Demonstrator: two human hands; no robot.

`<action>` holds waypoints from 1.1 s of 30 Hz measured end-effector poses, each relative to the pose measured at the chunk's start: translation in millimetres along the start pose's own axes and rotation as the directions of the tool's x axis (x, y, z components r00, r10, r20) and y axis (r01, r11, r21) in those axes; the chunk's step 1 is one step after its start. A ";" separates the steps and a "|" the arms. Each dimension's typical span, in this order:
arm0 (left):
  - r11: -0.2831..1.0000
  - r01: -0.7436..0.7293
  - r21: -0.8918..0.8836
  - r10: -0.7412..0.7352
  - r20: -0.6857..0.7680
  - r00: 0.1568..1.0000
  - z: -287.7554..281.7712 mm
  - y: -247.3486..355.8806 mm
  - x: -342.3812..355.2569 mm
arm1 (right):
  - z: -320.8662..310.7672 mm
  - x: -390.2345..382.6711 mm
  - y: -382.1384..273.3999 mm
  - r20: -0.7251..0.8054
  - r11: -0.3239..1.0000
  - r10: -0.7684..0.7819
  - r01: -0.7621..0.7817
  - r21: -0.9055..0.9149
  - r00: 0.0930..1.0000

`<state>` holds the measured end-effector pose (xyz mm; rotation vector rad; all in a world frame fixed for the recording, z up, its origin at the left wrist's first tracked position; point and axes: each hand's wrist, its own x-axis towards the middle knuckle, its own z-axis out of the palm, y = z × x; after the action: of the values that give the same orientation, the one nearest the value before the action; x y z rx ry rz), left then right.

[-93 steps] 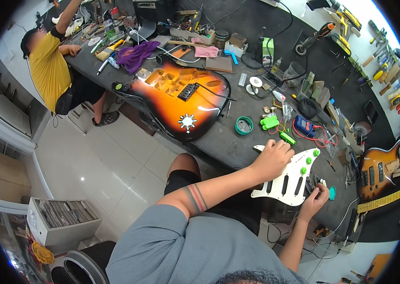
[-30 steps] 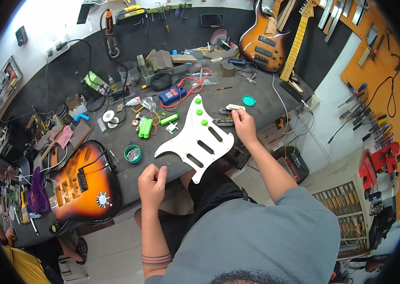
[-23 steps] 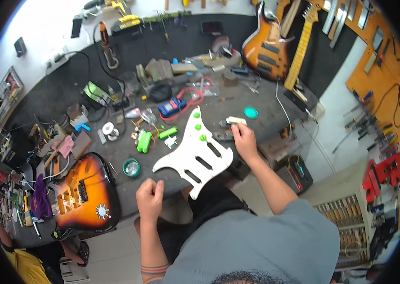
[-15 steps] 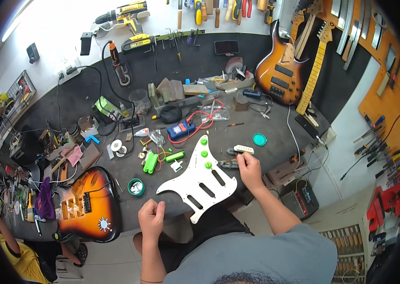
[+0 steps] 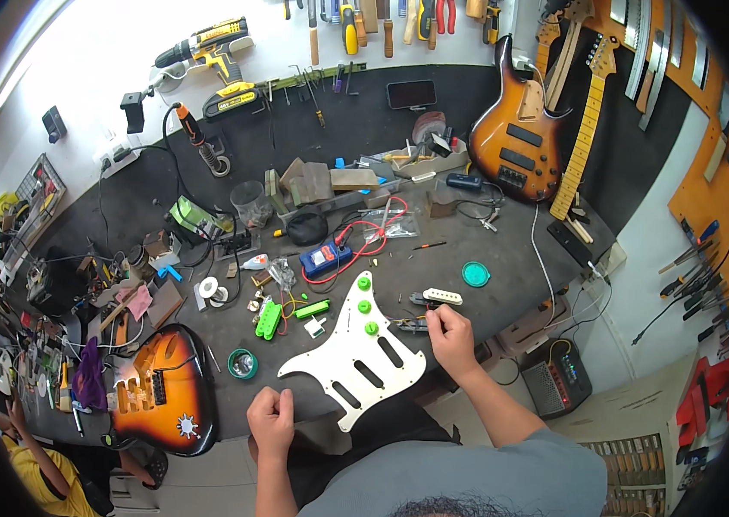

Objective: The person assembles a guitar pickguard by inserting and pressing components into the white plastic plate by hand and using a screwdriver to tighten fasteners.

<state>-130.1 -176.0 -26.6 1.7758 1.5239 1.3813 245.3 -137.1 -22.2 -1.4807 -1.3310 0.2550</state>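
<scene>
A white pickguard (image 5: 347, 353) with three green knobs (image 5: 371, 328) lies at the bench's front edge. My left hand (image 5: 271, 422) is closed in a fist at its lower left, apart from it; anything inside is hidden. My right hand (image 5: 452, 340) is closed at the right of the pickguard, fingertips just below a cream pickup (image 5: 442, 296) and dark pickups; what it grips is unclear. Green pickups (image 5: 268, 320) with wires and a green tub (image 5: 243, 365) lie to the left.
A sunburst guitar body (image 5: 170, 383) lies left, near a co-worker (image 5: 54, 478) in yellow. Guitars (image 5: 519, 151) lean at the back right of the cluttered bench (image 5: 498, 241). A blue meter (image 5: 324, 256), cables and an amplifier (image 5: 554, 383) are in view.
Three seconds ago my left hand was on the pickguard; it has moved left, off it. The view has swung right and upward, showing more wall tools. My right hand remains by the pickups.
</scene>
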 end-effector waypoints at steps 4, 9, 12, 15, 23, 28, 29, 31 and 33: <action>0.996 -0.040 0.085 0.040 -0.001 0.999 0.4 -1.7 -1.3 | -0.1 -1.5 -2.4 0.003 1.000 -0.003 0.003 -0.003 1.000; 0.991 -0.052 0.122 0.053 -0.004 0.999 2.2 0.3 -4.6 | 1.2 -6.0 -5.2 -0.020 0.998 -0.042 0.041 -0.042 0.999; 0.986 -0.076 0.148 0.076 0.003 0.997 3.1 -1.2 -2.7 | 3.2 -3.6 -3.4 -0.044 0.997 -0.067 0.065 -0.051 0.997; 0.982 -0.092 0.165 0.091 0.013 0.996 2.1 0.1 -4.0 | 5.6 -5.2 0.0 -0.053 0.993 -0.096 0.092 -0.078 0.994; 0.974 -0.134 0.185 0.134 0.009 0.991 1.4 0.6 -7.2 | 6.4 -6.9 -1.1 -0.038 0.991 -0.100 0.096 -0.090 0.994; 0.966 -0.143 0.215 0.141 0.024 0.990 1.1 0.3 -8.2 | 5.9 -8.0 -2.0 -0.036 0.990 -0.103 0.099 -0.101 0.994; 0.966 -0.144 0.214 0.141 0.026 0.990 1.6 0.5 -8.2 | 5.5 -8.1 -2.0 -0.035 0.989 -0.106 0.102 -0.106 0.994; 0.960 -0.152 0.234 0.150 0.026 0.988 2.9 0.6 -7.9 | 5.7 -8.2 -1.9 -0.046 0.988 -0.115 0.110 -0.107 0.992; 0.959 -0.153 0.237 0.150 0.029 0.988 3.4 1.6 -7.7 | 5.1 -7.4 -4.3 -0.055 0.987 -0.125 0.119 -0.107 0.991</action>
<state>-125.6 -182.5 -29.9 2.0802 1.6361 1.3000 236.5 -141.3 -24.3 -1.4743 -1.3972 0.0615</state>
